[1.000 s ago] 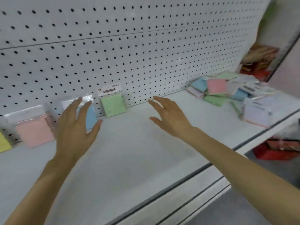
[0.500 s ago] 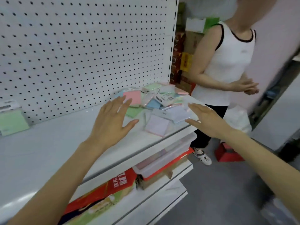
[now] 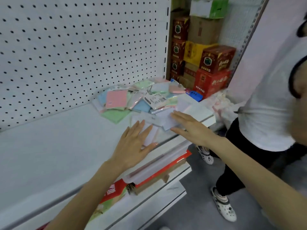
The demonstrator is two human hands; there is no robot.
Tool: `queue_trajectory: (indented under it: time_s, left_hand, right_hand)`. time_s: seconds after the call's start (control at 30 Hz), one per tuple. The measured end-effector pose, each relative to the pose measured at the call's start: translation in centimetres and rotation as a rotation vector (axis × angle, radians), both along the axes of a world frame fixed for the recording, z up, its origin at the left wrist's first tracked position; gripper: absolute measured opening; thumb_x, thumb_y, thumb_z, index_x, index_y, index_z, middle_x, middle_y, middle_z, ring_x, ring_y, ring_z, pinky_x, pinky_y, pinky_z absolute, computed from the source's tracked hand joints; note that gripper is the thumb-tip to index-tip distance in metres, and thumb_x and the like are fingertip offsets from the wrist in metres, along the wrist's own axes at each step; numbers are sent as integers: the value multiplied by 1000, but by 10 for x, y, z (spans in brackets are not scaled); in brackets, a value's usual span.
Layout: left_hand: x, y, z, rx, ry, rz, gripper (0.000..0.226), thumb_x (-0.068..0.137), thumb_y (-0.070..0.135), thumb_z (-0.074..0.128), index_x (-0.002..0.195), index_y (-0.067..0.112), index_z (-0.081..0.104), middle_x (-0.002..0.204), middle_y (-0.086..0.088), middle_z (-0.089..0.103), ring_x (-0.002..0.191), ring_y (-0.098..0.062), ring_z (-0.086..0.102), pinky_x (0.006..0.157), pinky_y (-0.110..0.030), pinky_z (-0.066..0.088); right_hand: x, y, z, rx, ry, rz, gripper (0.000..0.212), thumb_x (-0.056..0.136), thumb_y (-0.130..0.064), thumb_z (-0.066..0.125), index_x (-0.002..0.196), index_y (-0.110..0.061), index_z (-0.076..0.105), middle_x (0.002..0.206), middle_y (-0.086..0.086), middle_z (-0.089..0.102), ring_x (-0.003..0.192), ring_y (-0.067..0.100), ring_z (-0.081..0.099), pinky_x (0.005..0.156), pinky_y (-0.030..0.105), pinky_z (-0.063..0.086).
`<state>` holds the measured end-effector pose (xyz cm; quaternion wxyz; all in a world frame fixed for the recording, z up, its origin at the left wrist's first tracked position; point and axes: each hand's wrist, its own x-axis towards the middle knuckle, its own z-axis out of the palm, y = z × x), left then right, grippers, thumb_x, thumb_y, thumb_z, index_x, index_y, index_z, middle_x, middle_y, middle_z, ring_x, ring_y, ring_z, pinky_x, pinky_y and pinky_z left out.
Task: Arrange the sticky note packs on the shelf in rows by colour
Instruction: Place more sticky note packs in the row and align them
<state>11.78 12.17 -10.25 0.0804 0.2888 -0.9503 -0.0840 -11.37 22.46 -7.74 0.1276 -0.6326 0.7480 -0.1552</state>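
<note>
The left hand [image 3: 135, 143] lies spread flat, fingers together and palm down, near the front edge of the white shelf [image 3: 49, 155], its fingertips over a pale pack [image 3: 150, 135] in clear wrap; it grips nothing, and whether the palm actually presses on the pack is hard to tell. Just to its right the right hand [image 3: 191, 128] is also open and flat, fingers stretched toward the heap, their tips over another pale, whitish pack [image 3: 166, 121] at the near edge of the pile. Beyond both hands the sticky note packs [image 3: 137, 98] sit in a loose, overlapping heap at the right end of the shelf, against the white pegboard [image 3: 74, 52]: a pink pack [image 3: 116, 98] lies on top toward the left, a green pack [image 3: 114, 115] pokes out at the front, a blue pack [image 3: 141, 106] shows in the middle, and more green and pink ones lie farther back. The rest of the shelf to the left of the hands is bare white. Under the shelf, a lower tier holds a clear plastic box [image 3: 157, 165] over red packaging. Past the shelf end stand stacked red and brown cartons [image 3: 207, 63], and a second person in a white top [image 3: 269, 97] and dark trousers stands close on the right
</note>
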Motion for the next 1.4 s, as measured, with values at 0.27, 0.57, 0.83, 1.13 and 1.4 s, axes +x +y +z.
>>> queue_trajectory:
  time_s: [0.27, 0.57, 0.83, 1.13, 1.4]
  left_hand:
    - [25, 15, -16, -71, 9, -19, 76, 90, 71, 13, 152, 26, 18, 160, -1, 6, 148, -18, 2, 119, -40, 11]
    - [48, 28, -26, -126, 22, 20, 69, 93, 67, 26, 148, 26, 31, 156, -1, 25, 145, -19, 22, 117, -37, 17]
    - [46, 37, -18, -34, 264, 114, 71, 91, 66, 25, 138, 20, 50, 147, 4, 42, 136, -7, 31, 112, -21, 22]
    - [47, 36, -24, -33, 195, 105, 85, 79, 74, 39, 145, 19, 38, 153, 5, 31, 142, -12, 25, 115, -30, 19]
    - [41, 40, -17, 18, 325, 214, 76, 73, 70, 45, 133, 24, 55, 145, 10, 45, 134, -5, 38, 102, -29, 38]
  right_hand:
    - [-3, -2, -19, 21, 106, 102, 80, 87, -65, 31, 152, -23, 8, 157, -12, 0, 140, -4, -4, 113, 15, -4]
    - [6, 39, -40, -221, 97, 125, 79, 82, -69, 42, 144, -21, 38, 151, -12, 29, 138, -1, 23, 112, 19, 19]
    - [29, 30, -50, -464, 20, -105, 67, 74, -67, 55, 121, -19, 60, 132, -7, 56, 123, 7, 46, 96, 28, 45]
    - [44, 29, -58, -507, -37, -161, 62, 76, -59, 59, 117, -12, 61, 128, 1, 59, 120, 16, 48, 98, 11, 29]
    - [42, 29, -48, -421, -71, -175, 61, 72, -57, 53, 117, -17, 62, 130, -5, 58, 121, 13, 48, 96, 23, 39]
